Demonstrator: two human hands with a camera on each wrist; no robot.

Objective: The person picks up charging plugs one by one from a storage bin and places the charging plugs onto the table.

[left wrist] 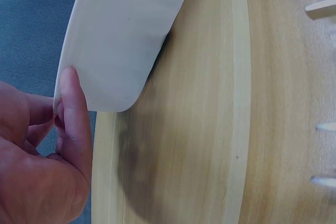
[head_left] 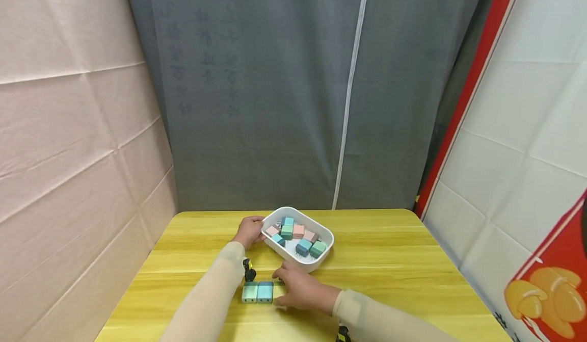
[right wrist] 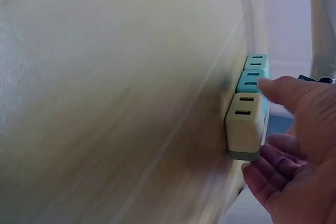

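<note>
My left hand [head_left: 249, 231] pinches the rim of a white plastic bin [head_left: 281, 253] at its left end. In the left wrist view, the thumb lies along the outer wall of the bin [left wrist: 126, 35]. Several pastel USB chargers [head_left: 303, 247] lie jumbled inside, some with metal prongs showing. Closer to me, a green charger [head_left: 249, 293] and a blue charger [head_left: 265, 292] stand side by side. Against the blue one sits a yellow charger [right wrist: 245, 129], its two USB ports visible. My right hand [head_left: 304, 289] holds it between thumb and fingers; the fingertip contact is partly hidden.
The wood-grain table [head_left: 390, 270] reaches back to a grey curtain [head_left: 257, 102]. Pale cloth walls stand on the left [head_left: 82, 153] and right [head_left: 518, 128]. A black wrist device [head_left: 249, 270] on the left sleeve hangs close behind the green charger.
</note>
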